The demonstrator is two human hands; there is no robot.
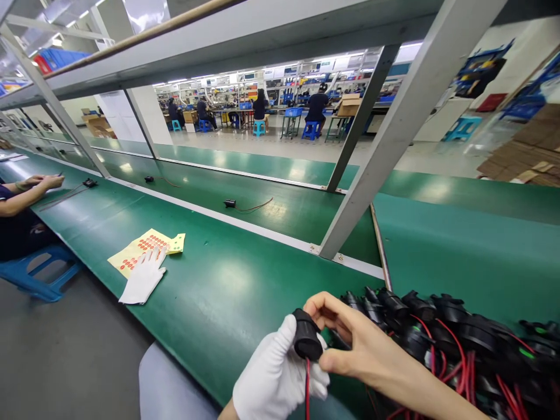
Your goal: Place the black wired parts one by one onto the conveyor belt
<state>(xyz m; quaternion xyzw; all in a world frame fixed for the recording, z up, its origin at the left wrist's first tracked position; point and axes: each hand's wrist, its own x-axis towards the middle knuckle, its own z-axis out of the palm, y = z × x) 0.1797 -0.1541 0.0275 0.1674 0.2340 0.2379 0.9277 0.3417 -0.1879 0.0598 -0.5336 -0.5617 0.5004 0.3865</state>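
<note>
My left hand point(273, 364), in a white glove, holds a black cylindrical part point(306, 336) above the near edge of the green bench. Red and dark wires point(307, 388) hang from the part's lower end. Bare and ungloved, my right hand point(343, 332) has its curled fingers at the upper right side of the part and its thumb near the lower end. To the right lies a pile of similar black parts point(446, 326) with red wires, a few showing green dots.
An empty white glove point(144, 277) lies on a yellow sticker sheet point(151, 242). Black parts point(230, 203) sit on the recessed green strip behind a white rail. A slanted metal post point(376, 175) rises ahead. Another person's hands point(48, 181) are at far left.
</note>
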